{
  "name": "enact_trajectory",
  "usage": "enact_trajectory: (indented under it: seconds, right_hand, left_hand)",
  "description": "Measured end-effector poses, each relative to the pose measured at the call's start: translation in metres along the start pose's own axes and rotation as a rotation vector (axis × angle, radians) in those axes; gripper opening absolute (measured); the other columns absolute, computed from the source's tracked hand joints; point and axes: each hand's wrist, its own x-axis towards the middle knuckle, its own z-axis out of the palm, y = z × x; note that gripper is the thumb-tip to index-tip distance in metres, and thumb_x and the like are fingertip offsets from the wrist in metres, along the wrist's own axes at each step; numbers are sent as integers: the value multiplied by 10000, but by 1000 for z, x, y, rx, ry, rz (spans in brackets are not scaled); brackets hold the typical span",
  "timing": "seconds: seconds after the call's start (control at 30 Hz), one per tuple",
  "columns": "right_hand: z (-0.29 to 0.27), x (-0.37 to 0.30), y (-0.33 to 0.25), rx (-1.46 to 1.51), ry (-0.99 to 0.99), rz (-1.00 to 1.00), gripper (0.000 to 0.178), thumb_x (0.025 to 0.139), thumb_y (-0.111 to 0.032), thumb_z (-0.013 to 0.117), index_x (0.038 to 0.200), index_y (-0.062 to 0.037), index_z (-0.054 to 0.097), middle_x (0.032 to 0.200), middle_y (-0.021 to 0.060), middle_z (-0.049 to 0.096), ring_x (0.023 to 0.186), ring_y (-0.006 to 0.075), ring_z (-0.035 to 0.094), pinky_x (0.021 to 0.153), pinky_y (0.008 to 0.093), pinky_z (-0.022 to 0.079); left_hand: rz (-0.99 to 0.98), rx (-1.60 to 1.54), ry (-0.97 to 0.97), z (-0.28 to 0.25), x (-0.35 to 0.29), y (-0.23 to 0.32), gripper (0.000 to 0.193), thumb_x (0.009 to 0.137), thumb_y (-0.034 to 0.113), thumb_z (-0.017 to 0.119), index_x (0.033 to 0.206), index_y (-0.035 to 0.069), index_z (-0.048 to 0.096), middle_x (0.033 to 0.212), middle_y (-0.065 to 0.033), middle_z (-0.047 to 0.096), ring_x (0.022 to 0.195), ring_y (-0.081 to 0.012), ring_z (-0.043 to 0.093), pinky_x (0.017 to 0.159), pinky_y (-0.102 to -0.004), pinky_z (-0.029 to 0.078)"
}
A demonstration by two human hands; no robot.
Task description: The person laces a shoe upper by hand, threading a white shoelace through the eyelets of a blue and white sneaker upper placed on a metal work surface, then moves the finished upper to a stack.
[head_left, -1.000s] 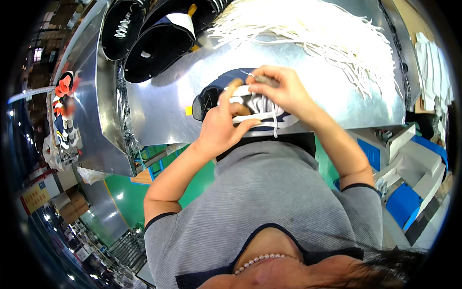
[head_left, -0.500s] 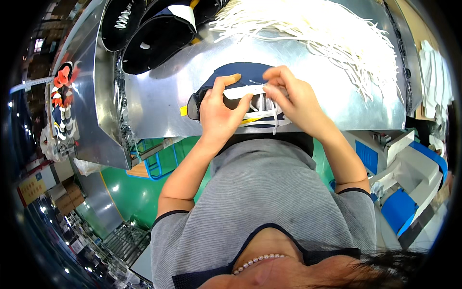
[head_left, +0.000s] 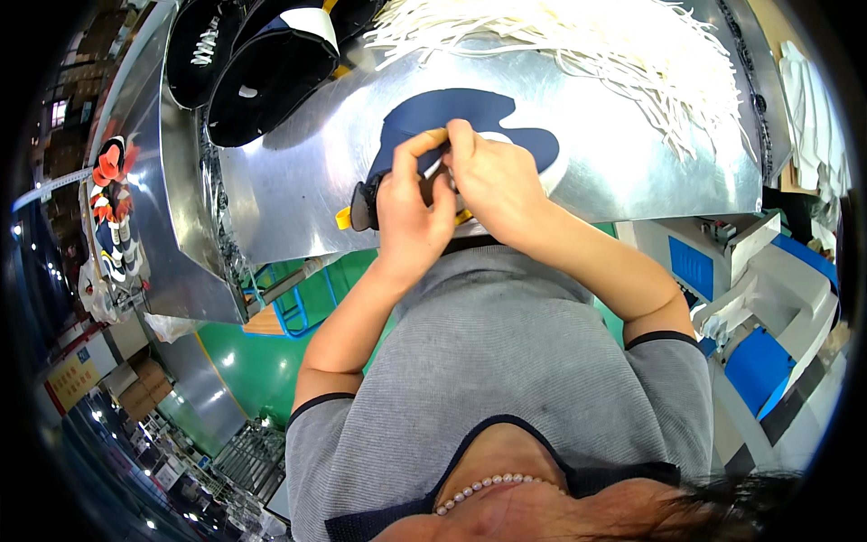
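Observation:
A navy shoe upper [head_left: 449, 107] lies on the metal table right in front of me, with a yellow tab [head_left: 343, 218] at its left end. My left hand [head_left: 414, 210] is closed on the upper near that end, thumb and fingers curled around its edge. My right hand [head_left: 492, 178] meets the left fingertips over the middle of the upper, its fingers pinched together. Whatever lies between those fingertips is hidden. A bit of white shows beside the fingers, and most of the upper's lacing is covered by my hands.
Beyond the upper, a big heap of white shoelaces [head_left: 578, 45] spreads over the metal table [head_left: 298, 185]. Several black shoe uppers [head_left: 271, 86] stand at the far left. A blue-and-white machine [head_left: 759, 361] is at the right, and a blue-framed stool [head_left: 289, 307] at the lower left.
My right hand has moved left to meet the left fingertips and now covers the white lacing that showed before. The shoe upper has tilted, showing more of its navy side.

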Motion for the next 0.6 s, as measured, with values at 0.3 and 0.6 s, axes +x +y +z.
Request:
enact_trajectory:
  seconds: [0.3,0.6]
  right_hand:
    - [-73,-29,36,168,100,163,166,866,-175,725,936,-70,618,791,79,673,637,230,669,557,343,504]
    - [-32,-31,63,387,203,372,151,892,-210,727,952,-97,646,634,58,619,549,214,600,530,314,455]
  left_hand:
    - [-420,-464,136,-2,18,-9,461,847,-43,645,1286,29,524,805,-33,653,668,-56,553,624,-222,446]
    - [-399,-375,-141,-28,24,7,428,931,57,587,1332,-13,456,1160,-186,629,966,-196,656,864,-316,537]
